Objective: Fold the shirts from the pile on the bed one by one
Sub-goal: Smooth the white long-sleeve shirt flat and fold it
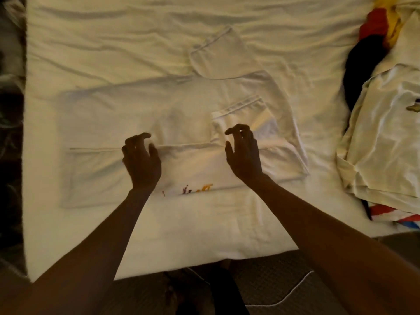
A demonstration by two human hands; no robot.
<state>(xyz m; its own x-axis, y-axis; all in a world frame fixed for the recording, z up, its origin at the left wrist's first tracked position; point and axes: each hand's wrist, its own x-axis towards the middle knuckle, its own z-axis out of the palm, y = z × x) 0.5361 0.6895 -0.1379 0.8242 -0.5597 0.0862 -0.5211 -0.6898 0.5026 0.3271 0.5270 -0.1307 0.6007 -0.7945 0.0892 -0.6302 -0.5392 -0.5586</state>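
Shirt: white shirt (181, 114) lying flat in the middle of the bed (113, 42), partly folded. Its near part is turned over, so only a sliver of a colourful print (195, 189) peeks out, nope, can't read it.
Sleeves: upper sleeve (218, 55) sticks out toward the far side. The folded sleeve (245, 114) lies in over the body, just beyond the right hand.
Left hand: left hand (142, 160) is over the turned-over hem, fingers loosely curled, gripping nothing that I can see. Too dark to tell if it touches the cloth.
Right hand: right hand (244, 153) is the same deal, curled loosely and holding nothing.
Pile: pile (381, 137) is at the bed's right side, cut off by the frame, white shirts on top, something striped (404, 214) poking out underneath.
Behind pile: black garment (361, 67) and a red-and-yellow one (377, 21), bunched up, partly out of frame.
Left edge: dark and blurry, can't make it out.
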